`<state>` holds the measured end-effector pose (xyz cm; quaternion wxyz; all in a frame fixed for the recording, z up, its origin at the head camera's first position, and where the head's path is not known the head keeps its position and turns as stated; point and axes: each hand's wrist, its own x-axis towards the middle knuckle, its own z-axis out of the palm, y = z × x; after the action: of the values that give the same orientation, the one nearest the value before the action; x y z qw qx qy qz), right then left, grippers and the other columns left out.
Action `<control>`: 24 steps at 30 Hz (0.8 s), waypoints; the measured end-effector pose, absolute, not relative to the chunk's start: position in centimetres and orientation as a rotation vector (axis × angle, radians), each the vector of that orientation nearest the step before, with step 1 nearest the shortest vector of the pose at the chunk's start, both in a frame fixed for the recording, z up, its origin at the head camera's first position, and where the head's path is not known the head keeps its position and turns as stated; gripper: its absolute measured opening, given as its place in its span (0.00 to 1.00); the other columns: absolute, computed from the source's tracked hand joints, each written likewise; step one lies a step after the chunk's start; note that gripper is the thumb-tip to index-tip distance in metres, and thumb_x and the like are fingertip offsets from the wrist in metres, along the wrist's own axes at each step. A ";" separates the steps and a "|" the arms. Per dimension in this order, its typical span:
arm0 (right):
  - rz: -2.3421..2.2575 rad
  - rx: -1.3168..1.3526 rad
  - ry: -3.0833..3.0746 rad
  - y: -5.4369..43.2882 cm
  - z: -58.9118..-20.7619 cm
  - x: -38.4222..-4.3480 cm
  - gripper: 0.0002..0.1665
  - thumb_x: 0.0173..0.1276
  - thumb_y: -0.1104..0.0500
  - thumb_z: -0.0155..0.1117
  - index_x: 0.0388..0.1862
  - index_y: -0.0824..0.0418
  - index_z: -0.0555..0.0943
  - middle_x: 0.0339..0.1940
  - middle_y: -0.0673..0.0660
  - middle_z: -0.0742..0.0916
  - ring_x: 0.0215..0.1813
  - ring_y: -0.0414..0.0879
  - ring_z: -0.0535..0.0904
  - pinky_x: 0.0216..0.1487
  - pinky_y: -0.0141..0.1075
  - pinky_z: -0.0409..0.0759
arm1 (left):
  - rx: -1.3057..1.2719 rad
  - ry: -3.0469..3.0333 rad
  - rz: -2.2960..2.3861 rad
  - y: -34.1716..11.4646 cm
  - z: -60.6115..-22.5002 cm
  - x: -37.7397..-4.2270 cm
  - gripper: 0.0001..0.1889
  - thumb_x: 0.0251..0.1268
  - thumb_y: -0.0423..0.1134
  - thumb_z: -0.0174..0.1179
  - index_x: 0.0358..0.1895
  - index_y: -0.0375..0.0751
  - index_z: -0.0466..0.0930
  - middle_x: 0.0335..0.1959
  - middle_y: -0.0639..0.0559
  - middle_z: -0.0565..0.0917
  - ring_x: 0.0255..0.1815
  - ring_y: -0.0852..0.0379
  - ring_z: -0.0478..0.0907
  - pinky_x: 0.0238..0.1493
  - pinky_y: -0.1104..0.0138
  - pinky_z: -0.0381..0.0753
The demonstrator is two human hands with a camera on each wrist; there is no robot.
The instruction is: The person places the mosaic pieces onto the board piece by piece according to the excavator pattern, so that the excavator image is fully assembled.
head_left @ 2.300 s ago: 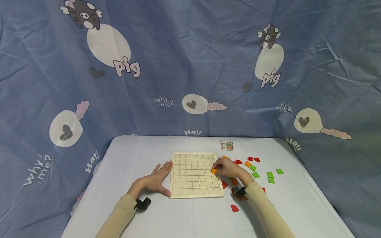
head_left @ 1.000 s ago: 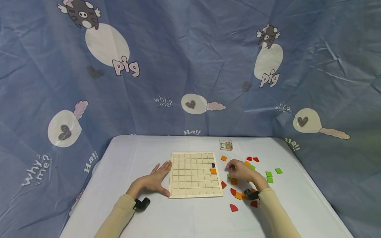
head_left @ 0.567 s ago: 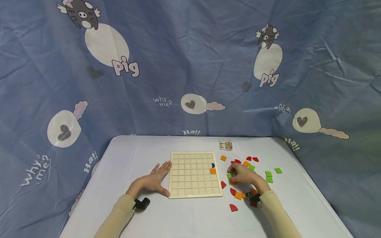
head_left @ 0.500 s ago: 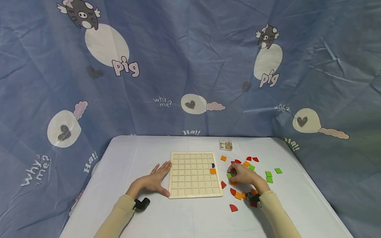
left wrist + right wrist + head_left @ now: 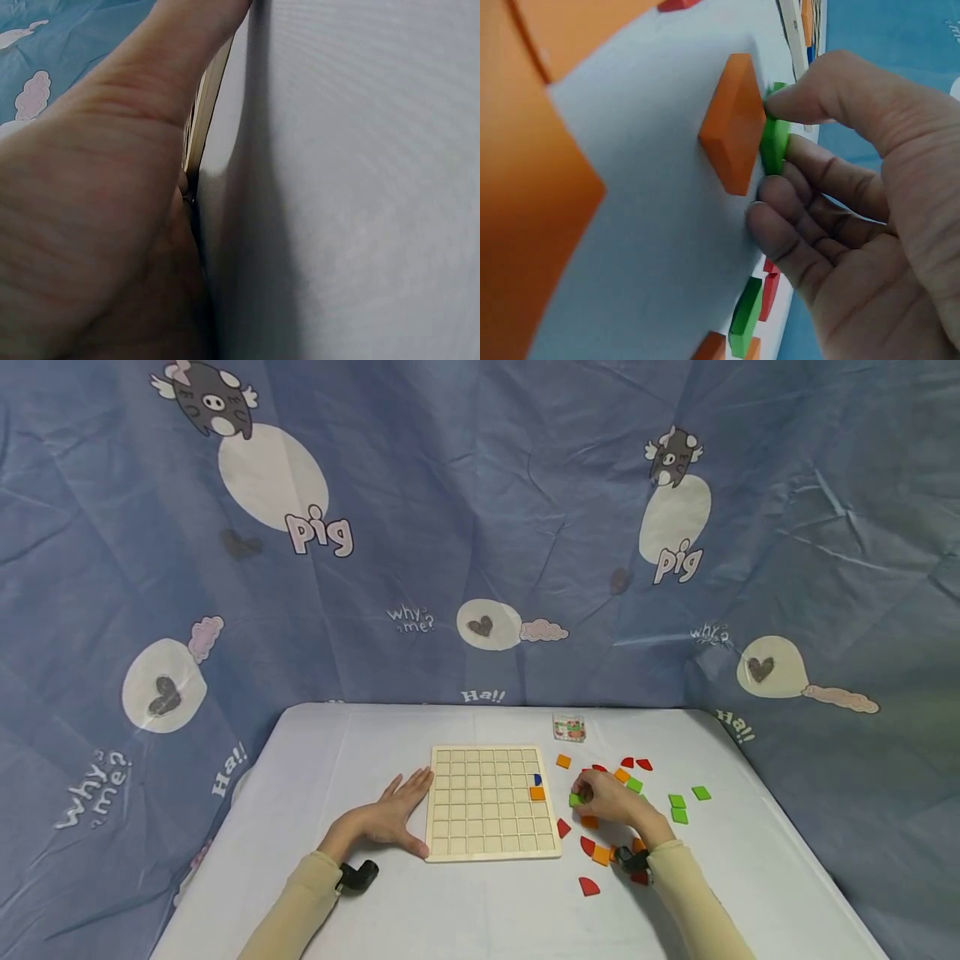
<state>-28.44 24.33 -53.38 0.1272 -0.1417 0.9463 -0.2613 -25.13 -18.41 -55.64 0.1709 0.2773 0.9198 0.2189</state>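
Note:
My left hand (image 5: 390,814) lies with fingers spread along the left side of a pale wooden grid board (image 5: 480,806), thumb at its near corner. An orange square tile (image 5: 537,793) and a small dark blue piece (image 5: 537,779) sit in cells near the board's right edge. Just right of the board, my right hand (image 5: 609,797) pinches a green square tile (image 5: 574,800) between thumb and fingers. Up close in the right wrist view, the thumb is on one edge of that green tile (image 5: 775,146), right behind an orange tile (image 5: 735,124) on the table.
Loose red quarter-round pieces (image 5: 589,886), orange tiles (image 5: 601,855) and green tiles (image 5: 678,816) are scattered right of the board and around the right forearm. A small printed card (image 5: 569,728) lies behind them. Blue patterned cloth (image 5: 480,527) hangs beyond the white table (image 5: 360,735).
My right hand has let go of the orange tile in the board and moved right, where it has taken hold of the green tile and shifted it slightly. The left hand stays put.

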 end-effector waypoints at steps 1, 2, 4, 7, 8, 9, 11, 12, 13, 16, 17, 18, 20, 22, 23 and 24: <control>-0.757 -0.421 2.768 24.3 -53.4 -28.5 0.15 0.52 0.60 0.76 0.35 0.56 0.78 0.29 0.49 0.79 0.33 0.42 0.73 0.36 0.32 0.76 | 0.787 2.613 0.618 -18.4 -55.7 -25.1 0.73 0.35 0.73 0.69 0.77 0.38 0.33 0.80 0.43 0.35 0.81 0.46 0.31 0.77 0.46 0.27; -0.761 -0.432 2.783 24.2 -53.5 -28.6 0.14 0.52 0.59 0.76 0.35 0.56 0.78 0.28 0.49 0.79 0.32 0.42 0.73 0.35 0.32 0.76 | 0.788 2.613 0.617 -18.4 -55.7 -25.1 0.73 0.36 0.73 0.69 0.77 0.37 0.33 0.80 0.43 0.35 0.81 0.46 0.31 0.77 0.46 0.27; -0.769 -0.465 2.809 23.9 -53.5 -28.7 0.14 0.52 0.58 0.75 0.35 0.56 0.79 0.28 0.49 0.79 0.31 0.42 0.73 0.34 0.31 0.76 | 0.787 2.613 0.617 -18.4 -55.7 -25.1 0.73 0.35 0.73 0.68 0.77 0.37 0.33 0.80 0.43 0.35 0.81 0.46 0.31 0.77 0.46 0.28; -0.793 -0.542 2.838 23.3 -53.2 -29.1 0.14 0.53 0.57 0.75 0.35 0.56 0.79 0.27 0.48 0.79 0.30 0.41 0.73 0.32 0.30 0.75 | 0.784 2.613 0.626 -18.4 -55.7 -25.1 0.73 0.35 0.72 0.69 0.77 0.37 0.33 0.80 0.43 0.36 0.81 0.46 0.31 0.77 0.46 0.28; -0.803 -0.570 2.841 23.0 -53.1 -29.3 0.13 0.53 0.56 0.74 0.35 0.56 0.79 0.27 0.48 0.79 0.30 0.41 0.73 0.32 0.29 0.75 | 0.784 2.612 0.627 -18.4 -55.7 -25.1 0.73 0.36 0.72 0.69 0.77 0.37 0.33 0.80 0.43 0.36 0.81 0.46 0.31 0.77 0.46 0.28; -0.815 -0.601 2.841 22.6 -53.0 -29.4 0.13 0.54 0.56 0.74 0.35 0.56 0.80 0.27 0.48 0.79 0.30 0.41 0.73 0.32 0.29 0.75 | 0.785 2.611 0.628 -18.4 -55.7 -25.1 0.73 0.36 0.72 0.69 0.77 0.37 0.33 0.80 0.43 0.35 0.81 0.46 0.31 0.77 0.46 0.27; -0.839 -0.657 2.832 21.9 -52.8 -29.8 0.12 0.54 0.57 0.73 0.35 0.57 0.80 0.28 0.48 0.80 0.30 0.40 0.73 0.31 0.29 0.75 | 0.786 2.612 0.629 -18.4 -55.6 -25.1 0.73 0.36 0.71 0.69 0.77 0.37 0.33 0.80 0.43 0.35 0.81 0.46 0.31 0.77 0.46 0.27; -0.842 -0.684 2.827 21.4 -52.7 -30.0 0.12 0.55 0.57 0.73 0.35 0.56 0.80 0.28 0.48 0.80 0.30 0.40 0.73 0.31 0.29 0.75 | 0.787 2.611 0.628 -18.4 -55.6 -25.1 0.73 0.36 0.71 0.70 0.77 0.37 0.33 0.80 0.43 0.35 0.80 0.46 0.30 0.77 0.46 0.27; -0.845 -0.712 2.820 21.0 -52.6 -30.2 0.11 0.55 0.57 0.73 0.36 0.56 0.80 0.29 0.48 0.80 0.31 0.39 0.73 0.31 0.29 0.75 | 0.788 2.611 0.626 -18.4 -55.6 -25.1 0.73 0.36 0.71 0.69 0.77 0.37 0.32 0.80 0.43 0.35 0.80 0.46 0.30 0.77 0.46 0.27; -0.854 -0.801 2.804 19.7 -52.4 -30.8 0.11 0.56 0.58 0.73 0.37 0.57 0.81 0.31 0.48 0.81 0.32 0.38 0.75 0.33 0.29 0.78 | 0.784 2.613 0.615 -18.4 -55.7 -25.1 0.73 0.36 0.71 0.69 0.77 0.37 0.32 0.80 0.43 0.35 0.80 0.46 0.30 0.77 0.46 0.27; -0.846 -0.828 2.804 19.3 -52.4 -31.0 0.11 0.57 0.57 0.73 0.37 0.57 0.81 0.32 0.48 0.81 0.33 0.37 0.75 0.34 0.28 0.78 | 0.783 2.614 0.610 -18.3 -55.7 -25.1 0.73 0.36 0.71 0.69 0.77 0.37 0.32 0.80 0.43 0.35 0.80 0.46 0.30 0.78 0.47 0.27; -0.845 -0.858 2.802 19.0 -52.4 -31.1 0.12 0.57 0.58 0.73 0.37 0.57 0.81 0.32 0.48 0.81 0.33 0.37 0.76 0.35 0.29 0.79 | 0.783 2.614 0.610 -18.3 -55.7 -25.1 0.73 0.36 0.71 0.69 0.77 0.37 0.33 0.80 0.43 0.35 0.80 0.46 0.30 0.78 0.47 0.27; -0.841 -0.901 2.790 18.3 -52.4 -31.4 0.12 0.57 0.58 0.74 0.38 0.58 0.81 0.33 0.49 0.81 0.34 0.38 0.76 0.35 0.29 0.79 | 0.782 2.617 0.606 -18.3 -55.6 -25.1 0.73 0.36 0.72 0.69 0.77 0.37 0.33 0.80 0.43 0.35 0.81 0.46 0.31 0.78 0.47 0.27; -0.814 -0.928 2.779 17.7 -52.5 -31.7 0.12 0.58 0.58 0.74 0.38 0.58 0.81 0.33 0.48 0.81 0.34 0.37 0.76 0.35 0.28 0.79 | 0.783 2.616 0.604 -18.3 -55.6 -25.1 0.72 0.36 0.72 0.69 0.77 0.37 0.33 0.80 0.43 0.35 0.81 0.46 0.31 0.78 0.47 0.27; -0.808 -0.933 2.770 17.4 -52.6 -31.8 0.12 0.58 0.58 0.73 0.39 0.58 0.81 0.33 0.49 0.81 0.34 0.37 0.76 0.35 0.28 0.79 | 0.782 2.615 0.604 -18.3 -55.6 -25.1 0.73 0.36 0.72 0.69 0.77 0.37 0.33 0.80 0.43 0.35 0.81 0.46 0.31 0.78 0.47 0.27; -0.806 -0.935 2.762 17.2 -52.6 -31.8 0.12 0.58 0.58 0.73 0.39 0.58 0.81 0.33 0.49 0.81 0.34 0.37 0.76 0.36 0.28 0.79 | 0.781 2.613 0.609 -18.4 -55.6 -25.1 0.73 0.36 0.72 0.69 0.77 0.37 0.33 0.80 0.43 0.35 0.81 0.46 0.31 0.78 0.47 0.27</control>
<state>-31.84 17.21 -52.60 0.0582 -0.3087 0.9113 -0.2661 -25.09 -18.35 -55.57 0.1727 0.2753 0.9210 0.2146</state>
